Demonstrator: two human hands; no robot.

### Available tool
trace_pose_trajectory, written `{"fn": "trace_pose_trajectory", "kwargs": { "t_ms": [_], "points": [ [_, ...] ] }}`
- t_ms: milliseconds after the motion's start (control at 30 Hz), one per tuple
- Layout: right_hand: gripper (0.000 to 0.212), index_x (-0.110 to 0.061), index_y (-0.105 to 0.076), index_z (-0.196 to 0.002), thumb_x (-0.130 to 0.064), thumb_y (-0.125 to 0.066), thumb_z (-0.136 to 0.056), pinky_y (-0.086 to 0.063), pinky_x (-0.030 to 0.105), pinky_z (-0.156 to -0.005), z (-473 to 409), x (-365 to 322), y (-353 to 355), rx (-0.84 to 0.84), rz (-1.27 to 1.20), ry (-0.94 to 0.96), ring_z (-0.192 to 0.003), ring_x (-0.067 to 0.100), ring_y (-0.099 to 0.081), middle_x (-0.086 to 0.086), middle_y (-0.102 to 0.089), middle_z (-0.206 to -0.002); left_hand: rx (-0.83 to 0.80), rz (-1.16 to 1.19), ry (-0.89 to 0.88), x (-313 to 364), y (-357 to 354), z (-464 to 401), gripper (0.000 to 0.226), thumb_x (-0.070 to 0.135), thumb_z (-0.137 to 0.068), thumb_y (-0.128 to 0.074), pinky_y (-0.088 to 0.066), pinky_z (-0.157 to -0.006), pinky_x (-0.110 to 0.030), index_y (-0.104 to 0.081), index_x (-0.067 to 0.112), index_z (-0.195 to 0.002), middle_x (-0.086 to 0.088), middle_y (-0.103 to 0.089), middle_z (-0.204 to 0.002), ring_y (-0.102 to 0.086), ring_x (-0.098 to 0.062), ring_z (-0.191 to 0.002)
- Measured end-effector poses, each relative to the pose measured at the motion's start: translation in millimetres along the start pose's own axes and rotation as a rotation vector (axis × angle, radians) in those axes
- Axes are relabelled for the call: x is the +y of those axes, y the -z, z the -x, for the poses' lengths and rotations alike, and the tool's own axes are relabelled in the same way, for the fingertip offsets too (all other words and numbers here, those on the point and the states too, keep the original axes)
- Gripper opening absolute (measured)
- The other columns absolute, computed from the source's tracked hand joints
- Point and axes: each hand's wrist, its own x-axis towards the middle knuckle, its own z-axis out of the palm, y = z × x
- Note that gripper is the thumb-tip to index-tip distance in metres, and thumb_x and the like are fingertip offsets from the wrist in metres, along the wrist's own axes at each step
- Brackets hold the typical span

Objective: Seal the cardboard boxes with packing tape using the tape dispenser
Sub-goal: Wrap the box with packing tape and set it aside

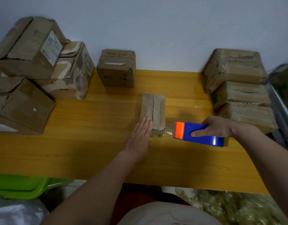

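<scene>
A small, narrow cardboard box (153,109) lies in the middle of the yellow wooden table (91,151), its top seam running away from me. My left hand (138,140) rests flat with fingers together on the box's near left corner. My right hand (219,127) grips a blue tape dispenser with an orange front (197,133), just right of the box's near end. A strip of clear tape (167,133) stretches from the dispenser's mouth to the box's near face.
Stacked cardboard boxes stand at the left (31,65) and at the right (237,88); one single box (117,69) sits against the white wall at the back. A green plastic bin (21,185) is below the table's near left edge.
</scene>
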Motion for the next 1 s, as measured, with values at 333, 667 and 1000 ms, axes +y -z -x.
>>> {"fn": "trace_pose_trajectory", "kwargs": {
  "t_ms": [333,667,1000],
  "points": [
    [0.054,-0.021,-0.046,-0.072,-0.075,-0.051,-0.077,-0.031,0.028,-0.049,-19,-27,-30,0.251,0.436,-0.125,-0.06,0.015,-0.048,-0.002,-0.052,-0.069,0.01,0.07,0.041,6,6,-4,0.09,-0.01,-0.085,-0.044,0.013,-0.111,-0.03,0.009,0.018,-0.152,-0.005,0.02,-0.159,0.028,-0.013,-0.139],
    [0.05,-0.014,-0.055,-0.083,-0.063,-0.043,-0.09,-0.039,0.031,-0.061,-32,7,-47,0.654,0.429,-0.174,-0.086,0.029,-0.064,0.009,-0.067,-0.092,-0.075,0.364,0.279,50,30,9,0.096,0.011,-0.088,-0.058,0.007,-0.112,-0.025,0.015,0.009,-0.151,-0.007,0.021,-0.159,0.017,-0.022,-0.146],
    [0.051,-0.009,-0.05,-0.116,-0.054,-0.034,-0.097,-0.038,0.041,-0.096,-51,16,-106,0.483,0.321,-0.191,-0.105,0.028,-0.063,0.012,-0.068,-0.111,-0.271,0.043,0.267,-11,47,-16,0.128,0.069,-0.072,-0.066,0.012,-0.114,-0.052,0.017,0.012,-0.15,-0.016,0.029,-0.154,0.026,-0.04,-0.141]
  ]
}}
